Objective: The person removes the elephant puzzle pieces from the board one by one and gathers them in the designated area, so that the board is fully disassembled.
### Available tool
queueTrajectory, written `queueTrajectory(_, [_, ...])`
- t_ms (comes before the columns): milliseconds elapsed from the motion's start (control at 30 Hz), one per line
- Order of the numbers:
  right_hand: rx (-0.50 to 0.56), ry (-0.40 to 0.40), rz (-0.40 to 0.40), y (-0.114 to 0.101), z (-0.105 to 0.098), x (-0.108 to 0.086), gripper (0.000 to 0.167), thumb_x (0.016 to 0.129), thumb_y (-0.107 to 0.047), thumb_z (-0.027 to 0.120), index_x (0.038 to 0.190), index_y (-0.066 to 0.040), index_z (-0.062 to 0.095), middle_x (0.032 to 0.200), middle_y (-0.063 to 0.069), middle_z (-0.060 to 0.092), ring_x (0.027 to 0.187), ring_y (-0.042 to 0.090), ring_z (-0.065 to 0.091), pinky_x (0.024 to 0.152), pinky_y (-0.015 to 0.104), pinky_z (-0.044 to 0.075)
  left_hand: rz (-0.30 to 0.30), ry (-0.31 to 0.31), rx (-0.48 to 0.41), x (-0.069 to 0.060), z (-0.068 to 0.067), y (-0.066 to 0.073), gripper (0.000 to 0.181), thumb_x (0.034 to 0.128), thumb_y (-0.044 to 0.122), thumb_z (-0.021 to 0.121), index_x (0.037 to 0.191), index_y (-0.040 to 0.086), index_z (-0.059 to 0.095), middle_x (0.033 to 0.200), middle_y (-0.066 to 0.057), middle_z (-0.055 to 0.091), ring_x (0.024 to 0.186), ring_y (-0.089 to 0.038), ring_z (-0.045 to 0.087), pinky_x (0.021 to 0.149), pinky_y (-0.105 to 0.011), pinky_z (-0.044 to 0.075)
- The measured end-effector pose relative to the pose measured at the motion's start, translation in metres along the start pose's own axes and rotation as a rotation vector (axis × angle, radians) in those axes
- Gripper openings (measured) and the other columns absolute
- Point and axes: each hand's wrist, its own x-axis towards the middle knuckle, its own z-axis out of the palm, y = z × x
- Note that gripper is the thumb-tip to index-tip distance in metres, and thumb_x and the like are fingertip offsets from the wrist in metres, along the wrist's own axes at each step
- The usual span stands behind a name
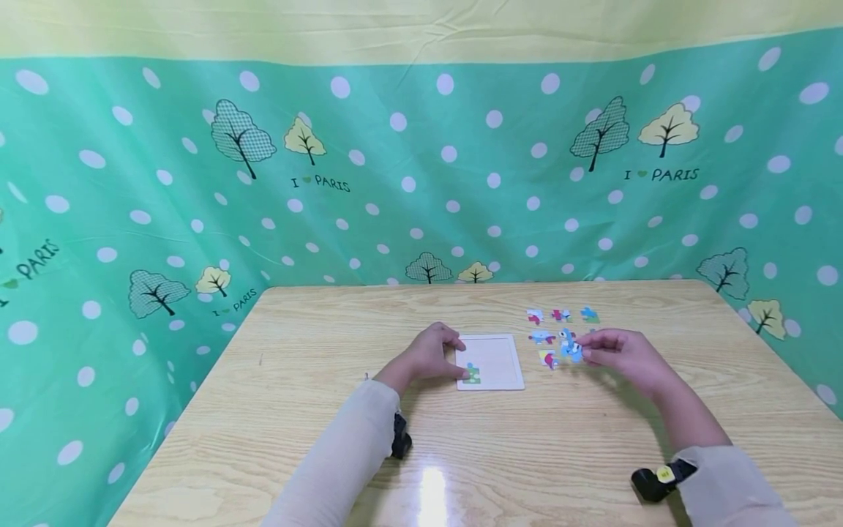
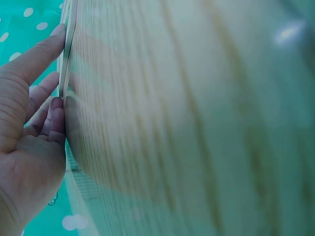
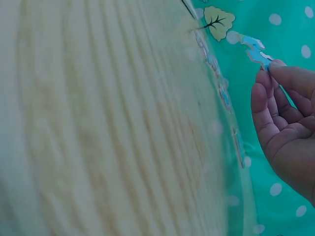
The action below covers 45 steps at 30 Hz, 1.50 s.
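Observation:
In the head view my left hand [image 1: 435,353] rests at the left side of a white puzzle tray [image 1: 497,360]. Its thumb lies by a green and blue jigsaw piece [image 1: 472,374] in the tray's lower left corner; the other fingers touch the left rim. The left wrist view has those fingers [image 2: 43,56] fairly straight against the tray edge [image 2: 69,44]. Between thumb and fingertips, my right hand [image 1: 622,356] pinches a blue jigsaw piece [image 1: 576,352] above the loose pieces. From the right wrist, this piece [image 3: 258,51] is seen raised off the table.
Several loose jigsaw pieces lie right of the tray, among them a blue and green one [image 1: 590,315], a pink and white one [image 1: 535,316] and a yellow and red one [image 1: 548,359]. A green dotted curtain [image 1: 454,197] hangs behind the wooden table [image 1: 316,366].

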Motion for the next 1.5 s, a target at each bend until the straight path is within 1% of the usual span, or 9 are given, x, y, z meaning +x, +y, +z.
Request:
queueTrajectory(133, [-0.017, -0.008, 0.032, 0.004, -0.002, 0.002, 0.033, 0.1, -0.007, 0.068, 0.128, 0.01, 0.064, 0.121, 0.019, 0.07, 0.096, 0.007, 0.067, 0.085, 0.023, 0.057, 0.0, 0.0, 0.005, 0.0, 0.0, 0.0, 0.038, 0.0755, 0.023, 0.096, 0.107, 0.011, 0.077, 0.131, -0.007, 0.058, 0.125, -0.027, 0.055, 0.112, -0.037, 0.042])
queueTrajectory(233, [-0.044, -0.019, 0.057, 0.007, -0.004, 0.004, 0.034, 0.1, -0.008, 0.068, 0.128, 0.01, 0.064, 0.122, 0.019, 0.07, 0.097, 0.006, 0.066, 0.084, 0.021, 0.056, 0.0, -0.002, 0.005, 0.0, 0.0, 0.0, 0.038, 0.0756, 0.023, 0.096, 0.107, 0.011, 0.077, 0.131, -0.007, 0.058, 0.126, -0.027, 0.055, 0.113, -0.037, 0.042])
queueTrajectory(400, [-0.072, -0.034, 0.072, 0.01, -0.007, 0.007, 0.031, 0.099, -0.003, 0.068, 0.125, 0.013, 0.063, 0.114, 0.019, 0.07, 0.094, 0.014, 0.067, 0.081, 0.026, 0.058, 0.003, -0.001, 0.01, 0.0, 0.0, 0.0, 0.038, 0.0754, 0.023, 0.096, 0.106, 0.011, 0.077, 0.13, -0.007, 0.058, 0.125, -0.026, 0.055, 0.112, -0.037, 0.042])
queueTrajectory(600, [-0.159, -0.035, 0.09, 0.012, -0.007, 0.011, 0.024, 0.099, -0.003, 0.066, 0.12, 0.01, 0.065, 0.101, 0.013, 0.069, 0.084, 0.022, 0.065, 0.069, 0.03, 0.057, 0.012, -0.001, 0.029, 0.001, 0.001, -0.001, 0.039, 0.0754, 0.025, 0.096, 0.107, 0.012, 0.077, 0.13, -0.006, 0.058, 0.125, -0.026, 0.055, 0.112, -0.037, 0.042])
queueTrajectory(700, [-0.198, -0.035, 0.086, 0.012, -0.006, 0.012, 0.02, 0.099, -0.002, 0.066, 0.116, 0.008, 0.067, 0.098, 0.011, 0.068, 0.082, 0.022, 0.063, 0.066, 0.03, 0.056, 0.011, -0.003, 0.029, 0.001, 0.001, -0.002, 0.039, 0.0753, 0.026, 0.096, 0.107, 0.012, 0.077, 0.131, -0.006, 0.058, 0.125, -0.026, 0.055, 0.112, -0.037, 0.042])
queueTrajectory(900, [-0.244, -0.021, 0.08, 0.012, -0.004, 0.013, 0.017, 0.099, 0.0, 0.065, 0.113, 0.009, 0.069, 0.096, 0.011, 0.067, 0.081, 0.022, 0.061, 0.064, 0.029, 0.054, 0.018, -0.007, 0.036, 0.001, 0.001, -0.002, 0.039, 0.076, 0.025, 0.095, 0.108, 0.012, 0.077, 0.13, -0.006, 0.058, 0.125, -0.025, 0.056, 0.112, -0.036, 0.042])
queueTrajectory(1033, [-0.307, -0.005, 0.072, 0.011, -0.002, 0.015, 0.015, 0.099, 0.0, 0.065, 0.111, 0.007, 0.07, 0.096, 0.011, 0.066, 0.082, 0.023, 0.059, 0.064, 0.028, 0.053, 0.018, -0.007, 0.034, 0.001, 0.0, -0.002, 0.04, 0.0761, 0.025, 0.095, 0.108, 0.011, 0.077, 0.13, -0.006, 0.058, 0.124, -0.025, 0.056, 0.112, -0.036, 0.042])
queueTrajectory(1200, [-0.38, 0.008, 0.036, 0.01, 0.001, 0.016, 0.013, 0.098, 0.001, 0.064, 0.108, 0.007, 0.07, 0.093, 0.011, 0.064, 0.082, 0.024, 0.056, 0.062, 0.028, 0.052, 0.018, -0.007, 0.03, 0.0, -0.001, 0.0, 0.04, 0.0758, 0.025, 0.096, 0.108, 0.01, 0.077, 0.13, -0.006, 0.058, 0.124, -0.025, 0.056, 0.112, -0.036, 0.042])
queueTrajectory(1500, [-0.383, 0.005, 0.033, 0.008, 0.003, 0.013, 0.015, 0.097, -0.001, 0.066, 0.109, 0.008, 0.069, 0.094, 0.011, 0.065, 0.082, 0.024, 0.057, 0.062, 0.03, 0.052, 0.011, -0.009, 0.034, 0.001, -0.001, 0.001, 0.039, 0.076, 0.025, 0.095, 0.108, 0.011, 0.077, 0.131, -0.006, 0.058, 0.124, -0.025, 0.056, 0.111, -0.035, 0.043])
